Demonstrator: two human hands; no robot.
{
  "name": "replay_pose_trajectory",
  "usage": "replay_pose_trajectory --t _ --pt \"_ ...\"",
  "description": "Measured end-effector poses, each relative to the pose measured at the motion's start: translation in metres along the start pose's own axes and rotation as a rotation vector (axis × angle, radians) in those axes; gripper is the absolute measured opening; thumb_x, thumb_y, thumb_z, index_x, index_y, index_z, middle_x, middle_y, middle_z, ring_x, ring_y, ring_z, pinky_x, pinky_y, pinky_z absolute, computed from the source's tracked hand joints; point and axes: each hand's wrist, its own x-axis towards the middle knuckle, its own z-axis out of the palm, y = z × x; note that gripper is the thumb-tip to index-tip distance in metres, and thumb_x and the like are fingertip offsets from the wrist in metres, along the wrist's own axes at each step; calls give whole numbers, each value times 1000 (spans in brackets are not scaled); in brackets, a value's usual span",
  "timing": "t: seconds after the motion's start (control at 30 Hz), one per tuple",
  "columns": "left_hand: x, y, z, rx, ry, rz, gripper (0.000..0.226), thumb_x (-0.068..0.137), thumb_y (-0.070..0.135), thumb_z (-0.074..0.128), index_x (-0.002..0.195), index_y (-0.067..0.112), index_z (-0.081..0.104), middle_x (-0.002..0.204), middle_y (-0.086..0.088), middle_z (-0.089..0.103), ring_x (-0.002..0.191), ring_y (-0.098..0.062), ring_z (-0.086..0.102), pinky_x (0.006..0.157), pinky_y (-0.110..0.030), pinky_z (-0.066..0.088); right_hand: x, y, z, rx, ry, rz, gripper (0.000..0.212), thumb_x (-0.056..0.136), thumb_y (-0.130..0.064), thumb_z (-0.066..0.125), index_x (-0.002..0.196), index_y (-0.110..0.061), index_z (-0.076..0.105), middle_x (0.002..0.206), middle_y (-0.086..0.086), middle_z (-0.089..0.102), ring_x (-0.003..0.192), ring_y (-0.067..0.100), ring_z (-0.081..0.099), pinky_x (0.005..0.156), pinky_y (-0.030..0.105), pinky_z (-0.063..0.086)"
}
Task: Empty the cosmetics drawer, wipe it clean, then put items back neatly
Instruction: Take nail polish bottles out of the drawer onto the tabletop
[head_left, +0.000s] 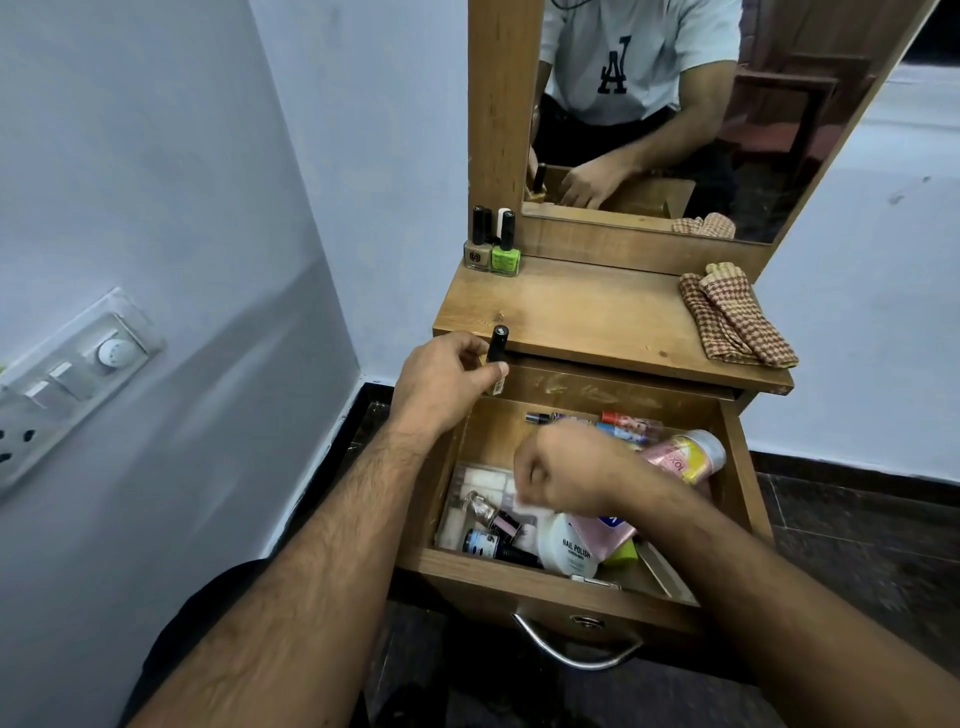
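Left hand (447, 382) clamps a nail polish bottle (497, 358) above the drawer (545, 571); right hand (566, 470) fisted inside.

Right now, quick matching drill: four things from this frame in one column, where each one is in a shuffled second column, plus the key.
Things
1. green nail polish bottle
2. checked cloth
3. white nail polish remover tub
4. black-capped bottle

Places
A. lying in the open drawer, near its front
B. held in the left hand, above the drawer's left rear corner
C. folded on the right of the dresser top
D. standing at the back left of the dresser top

Pairs: 1-D, 2-C, 3-A, 4-B
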Motion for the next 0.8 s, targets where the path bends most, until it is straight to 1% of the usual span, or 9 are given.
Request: replay_pose_trajectory --t 0.07,0.13,0.2,0.27,0.4,0.47,0.53,0.7,0.8 --pt "1 -1 -1 -10 7 -3 39 84 43 75 117 22 68 105 9 67 92 -7 59 76 -23 42 -12 -10 5 28 -234 -57 8 88 -24 71 81 -21 72 83 -9 71 76 0 62 72 22 50" --pt "0 -1 -1 -15 8 -4 40 84 43 75 117 22 67 105 8 67 93 -8 59 77 -23 42 -17 -14 10 -54 -271 -94 15 89 -24 68 74 -21 69 75 -9 66 68 1 54 66 23 43" --pt "0 -1 -1 -19 8 -4 39 84 42 74 117 22 67 103 10 66 93 -7 59 77 -24 42 -17 -15 11 -80 -288 -93 26 89 -23 63 63 -22 59 70 -9 59 71 8 52 73 29 46" --pt "-1 0 -1 -20 5 -2 40 85 41 74 119 22 66 100 12 62 93 -7 58 77 -24 42 -15 -18 11 -68 -341 -54 30 91 -24 58 62 -21 54 72 -4 56 75 14 52 79 34 46" --pt "-1 -1 -1 -6 3 3 40 86 41 73 120 21 65 99 13 60 92 -6 57 77 -23 41 -10 -27 16 -64 -391 -4 35 99 -39 45 81 -12 59 92 6 61 93 25 58 88 39 46" --pt "-1 -1 -1 -10 -3 2 40 86 41 73 120 22 65 98 13 60 92 -6 57 76 -24 41 -8 -28 22 -32 -360 -5 37 98 -44 49 92 -10 64 100 7 65 98 26 59 94 42 46" --pt "-1 0 -1 -18 -3 2 40 86 41 73 120 22 65 99 13 60 93 -6 57 77 -24 42 -7 -26 27 25 -318 -3 36 96 -45 55 92 -10 63 100 7 66 98 24 59 95 41 44" --pt "-2 -1 -2 -47 -7 5 39 86 41 73 119 22 66 102 11 63 93 -7 58 77 -23 42 -8 -21 28 191 -176 3 26 92 -39 65 89 -13 67 90 3 69 85 18 62 79 35 51" --pt "-1 -2 -4 -97 8 -13 34 85 42 74 112 23 66 97 12 63 87 -7 59 67 -18 42 -8 -13 21 431 -36 67 17 87 -31 74 86 -15 70 82 5 71 69 14 61 66 33 50"
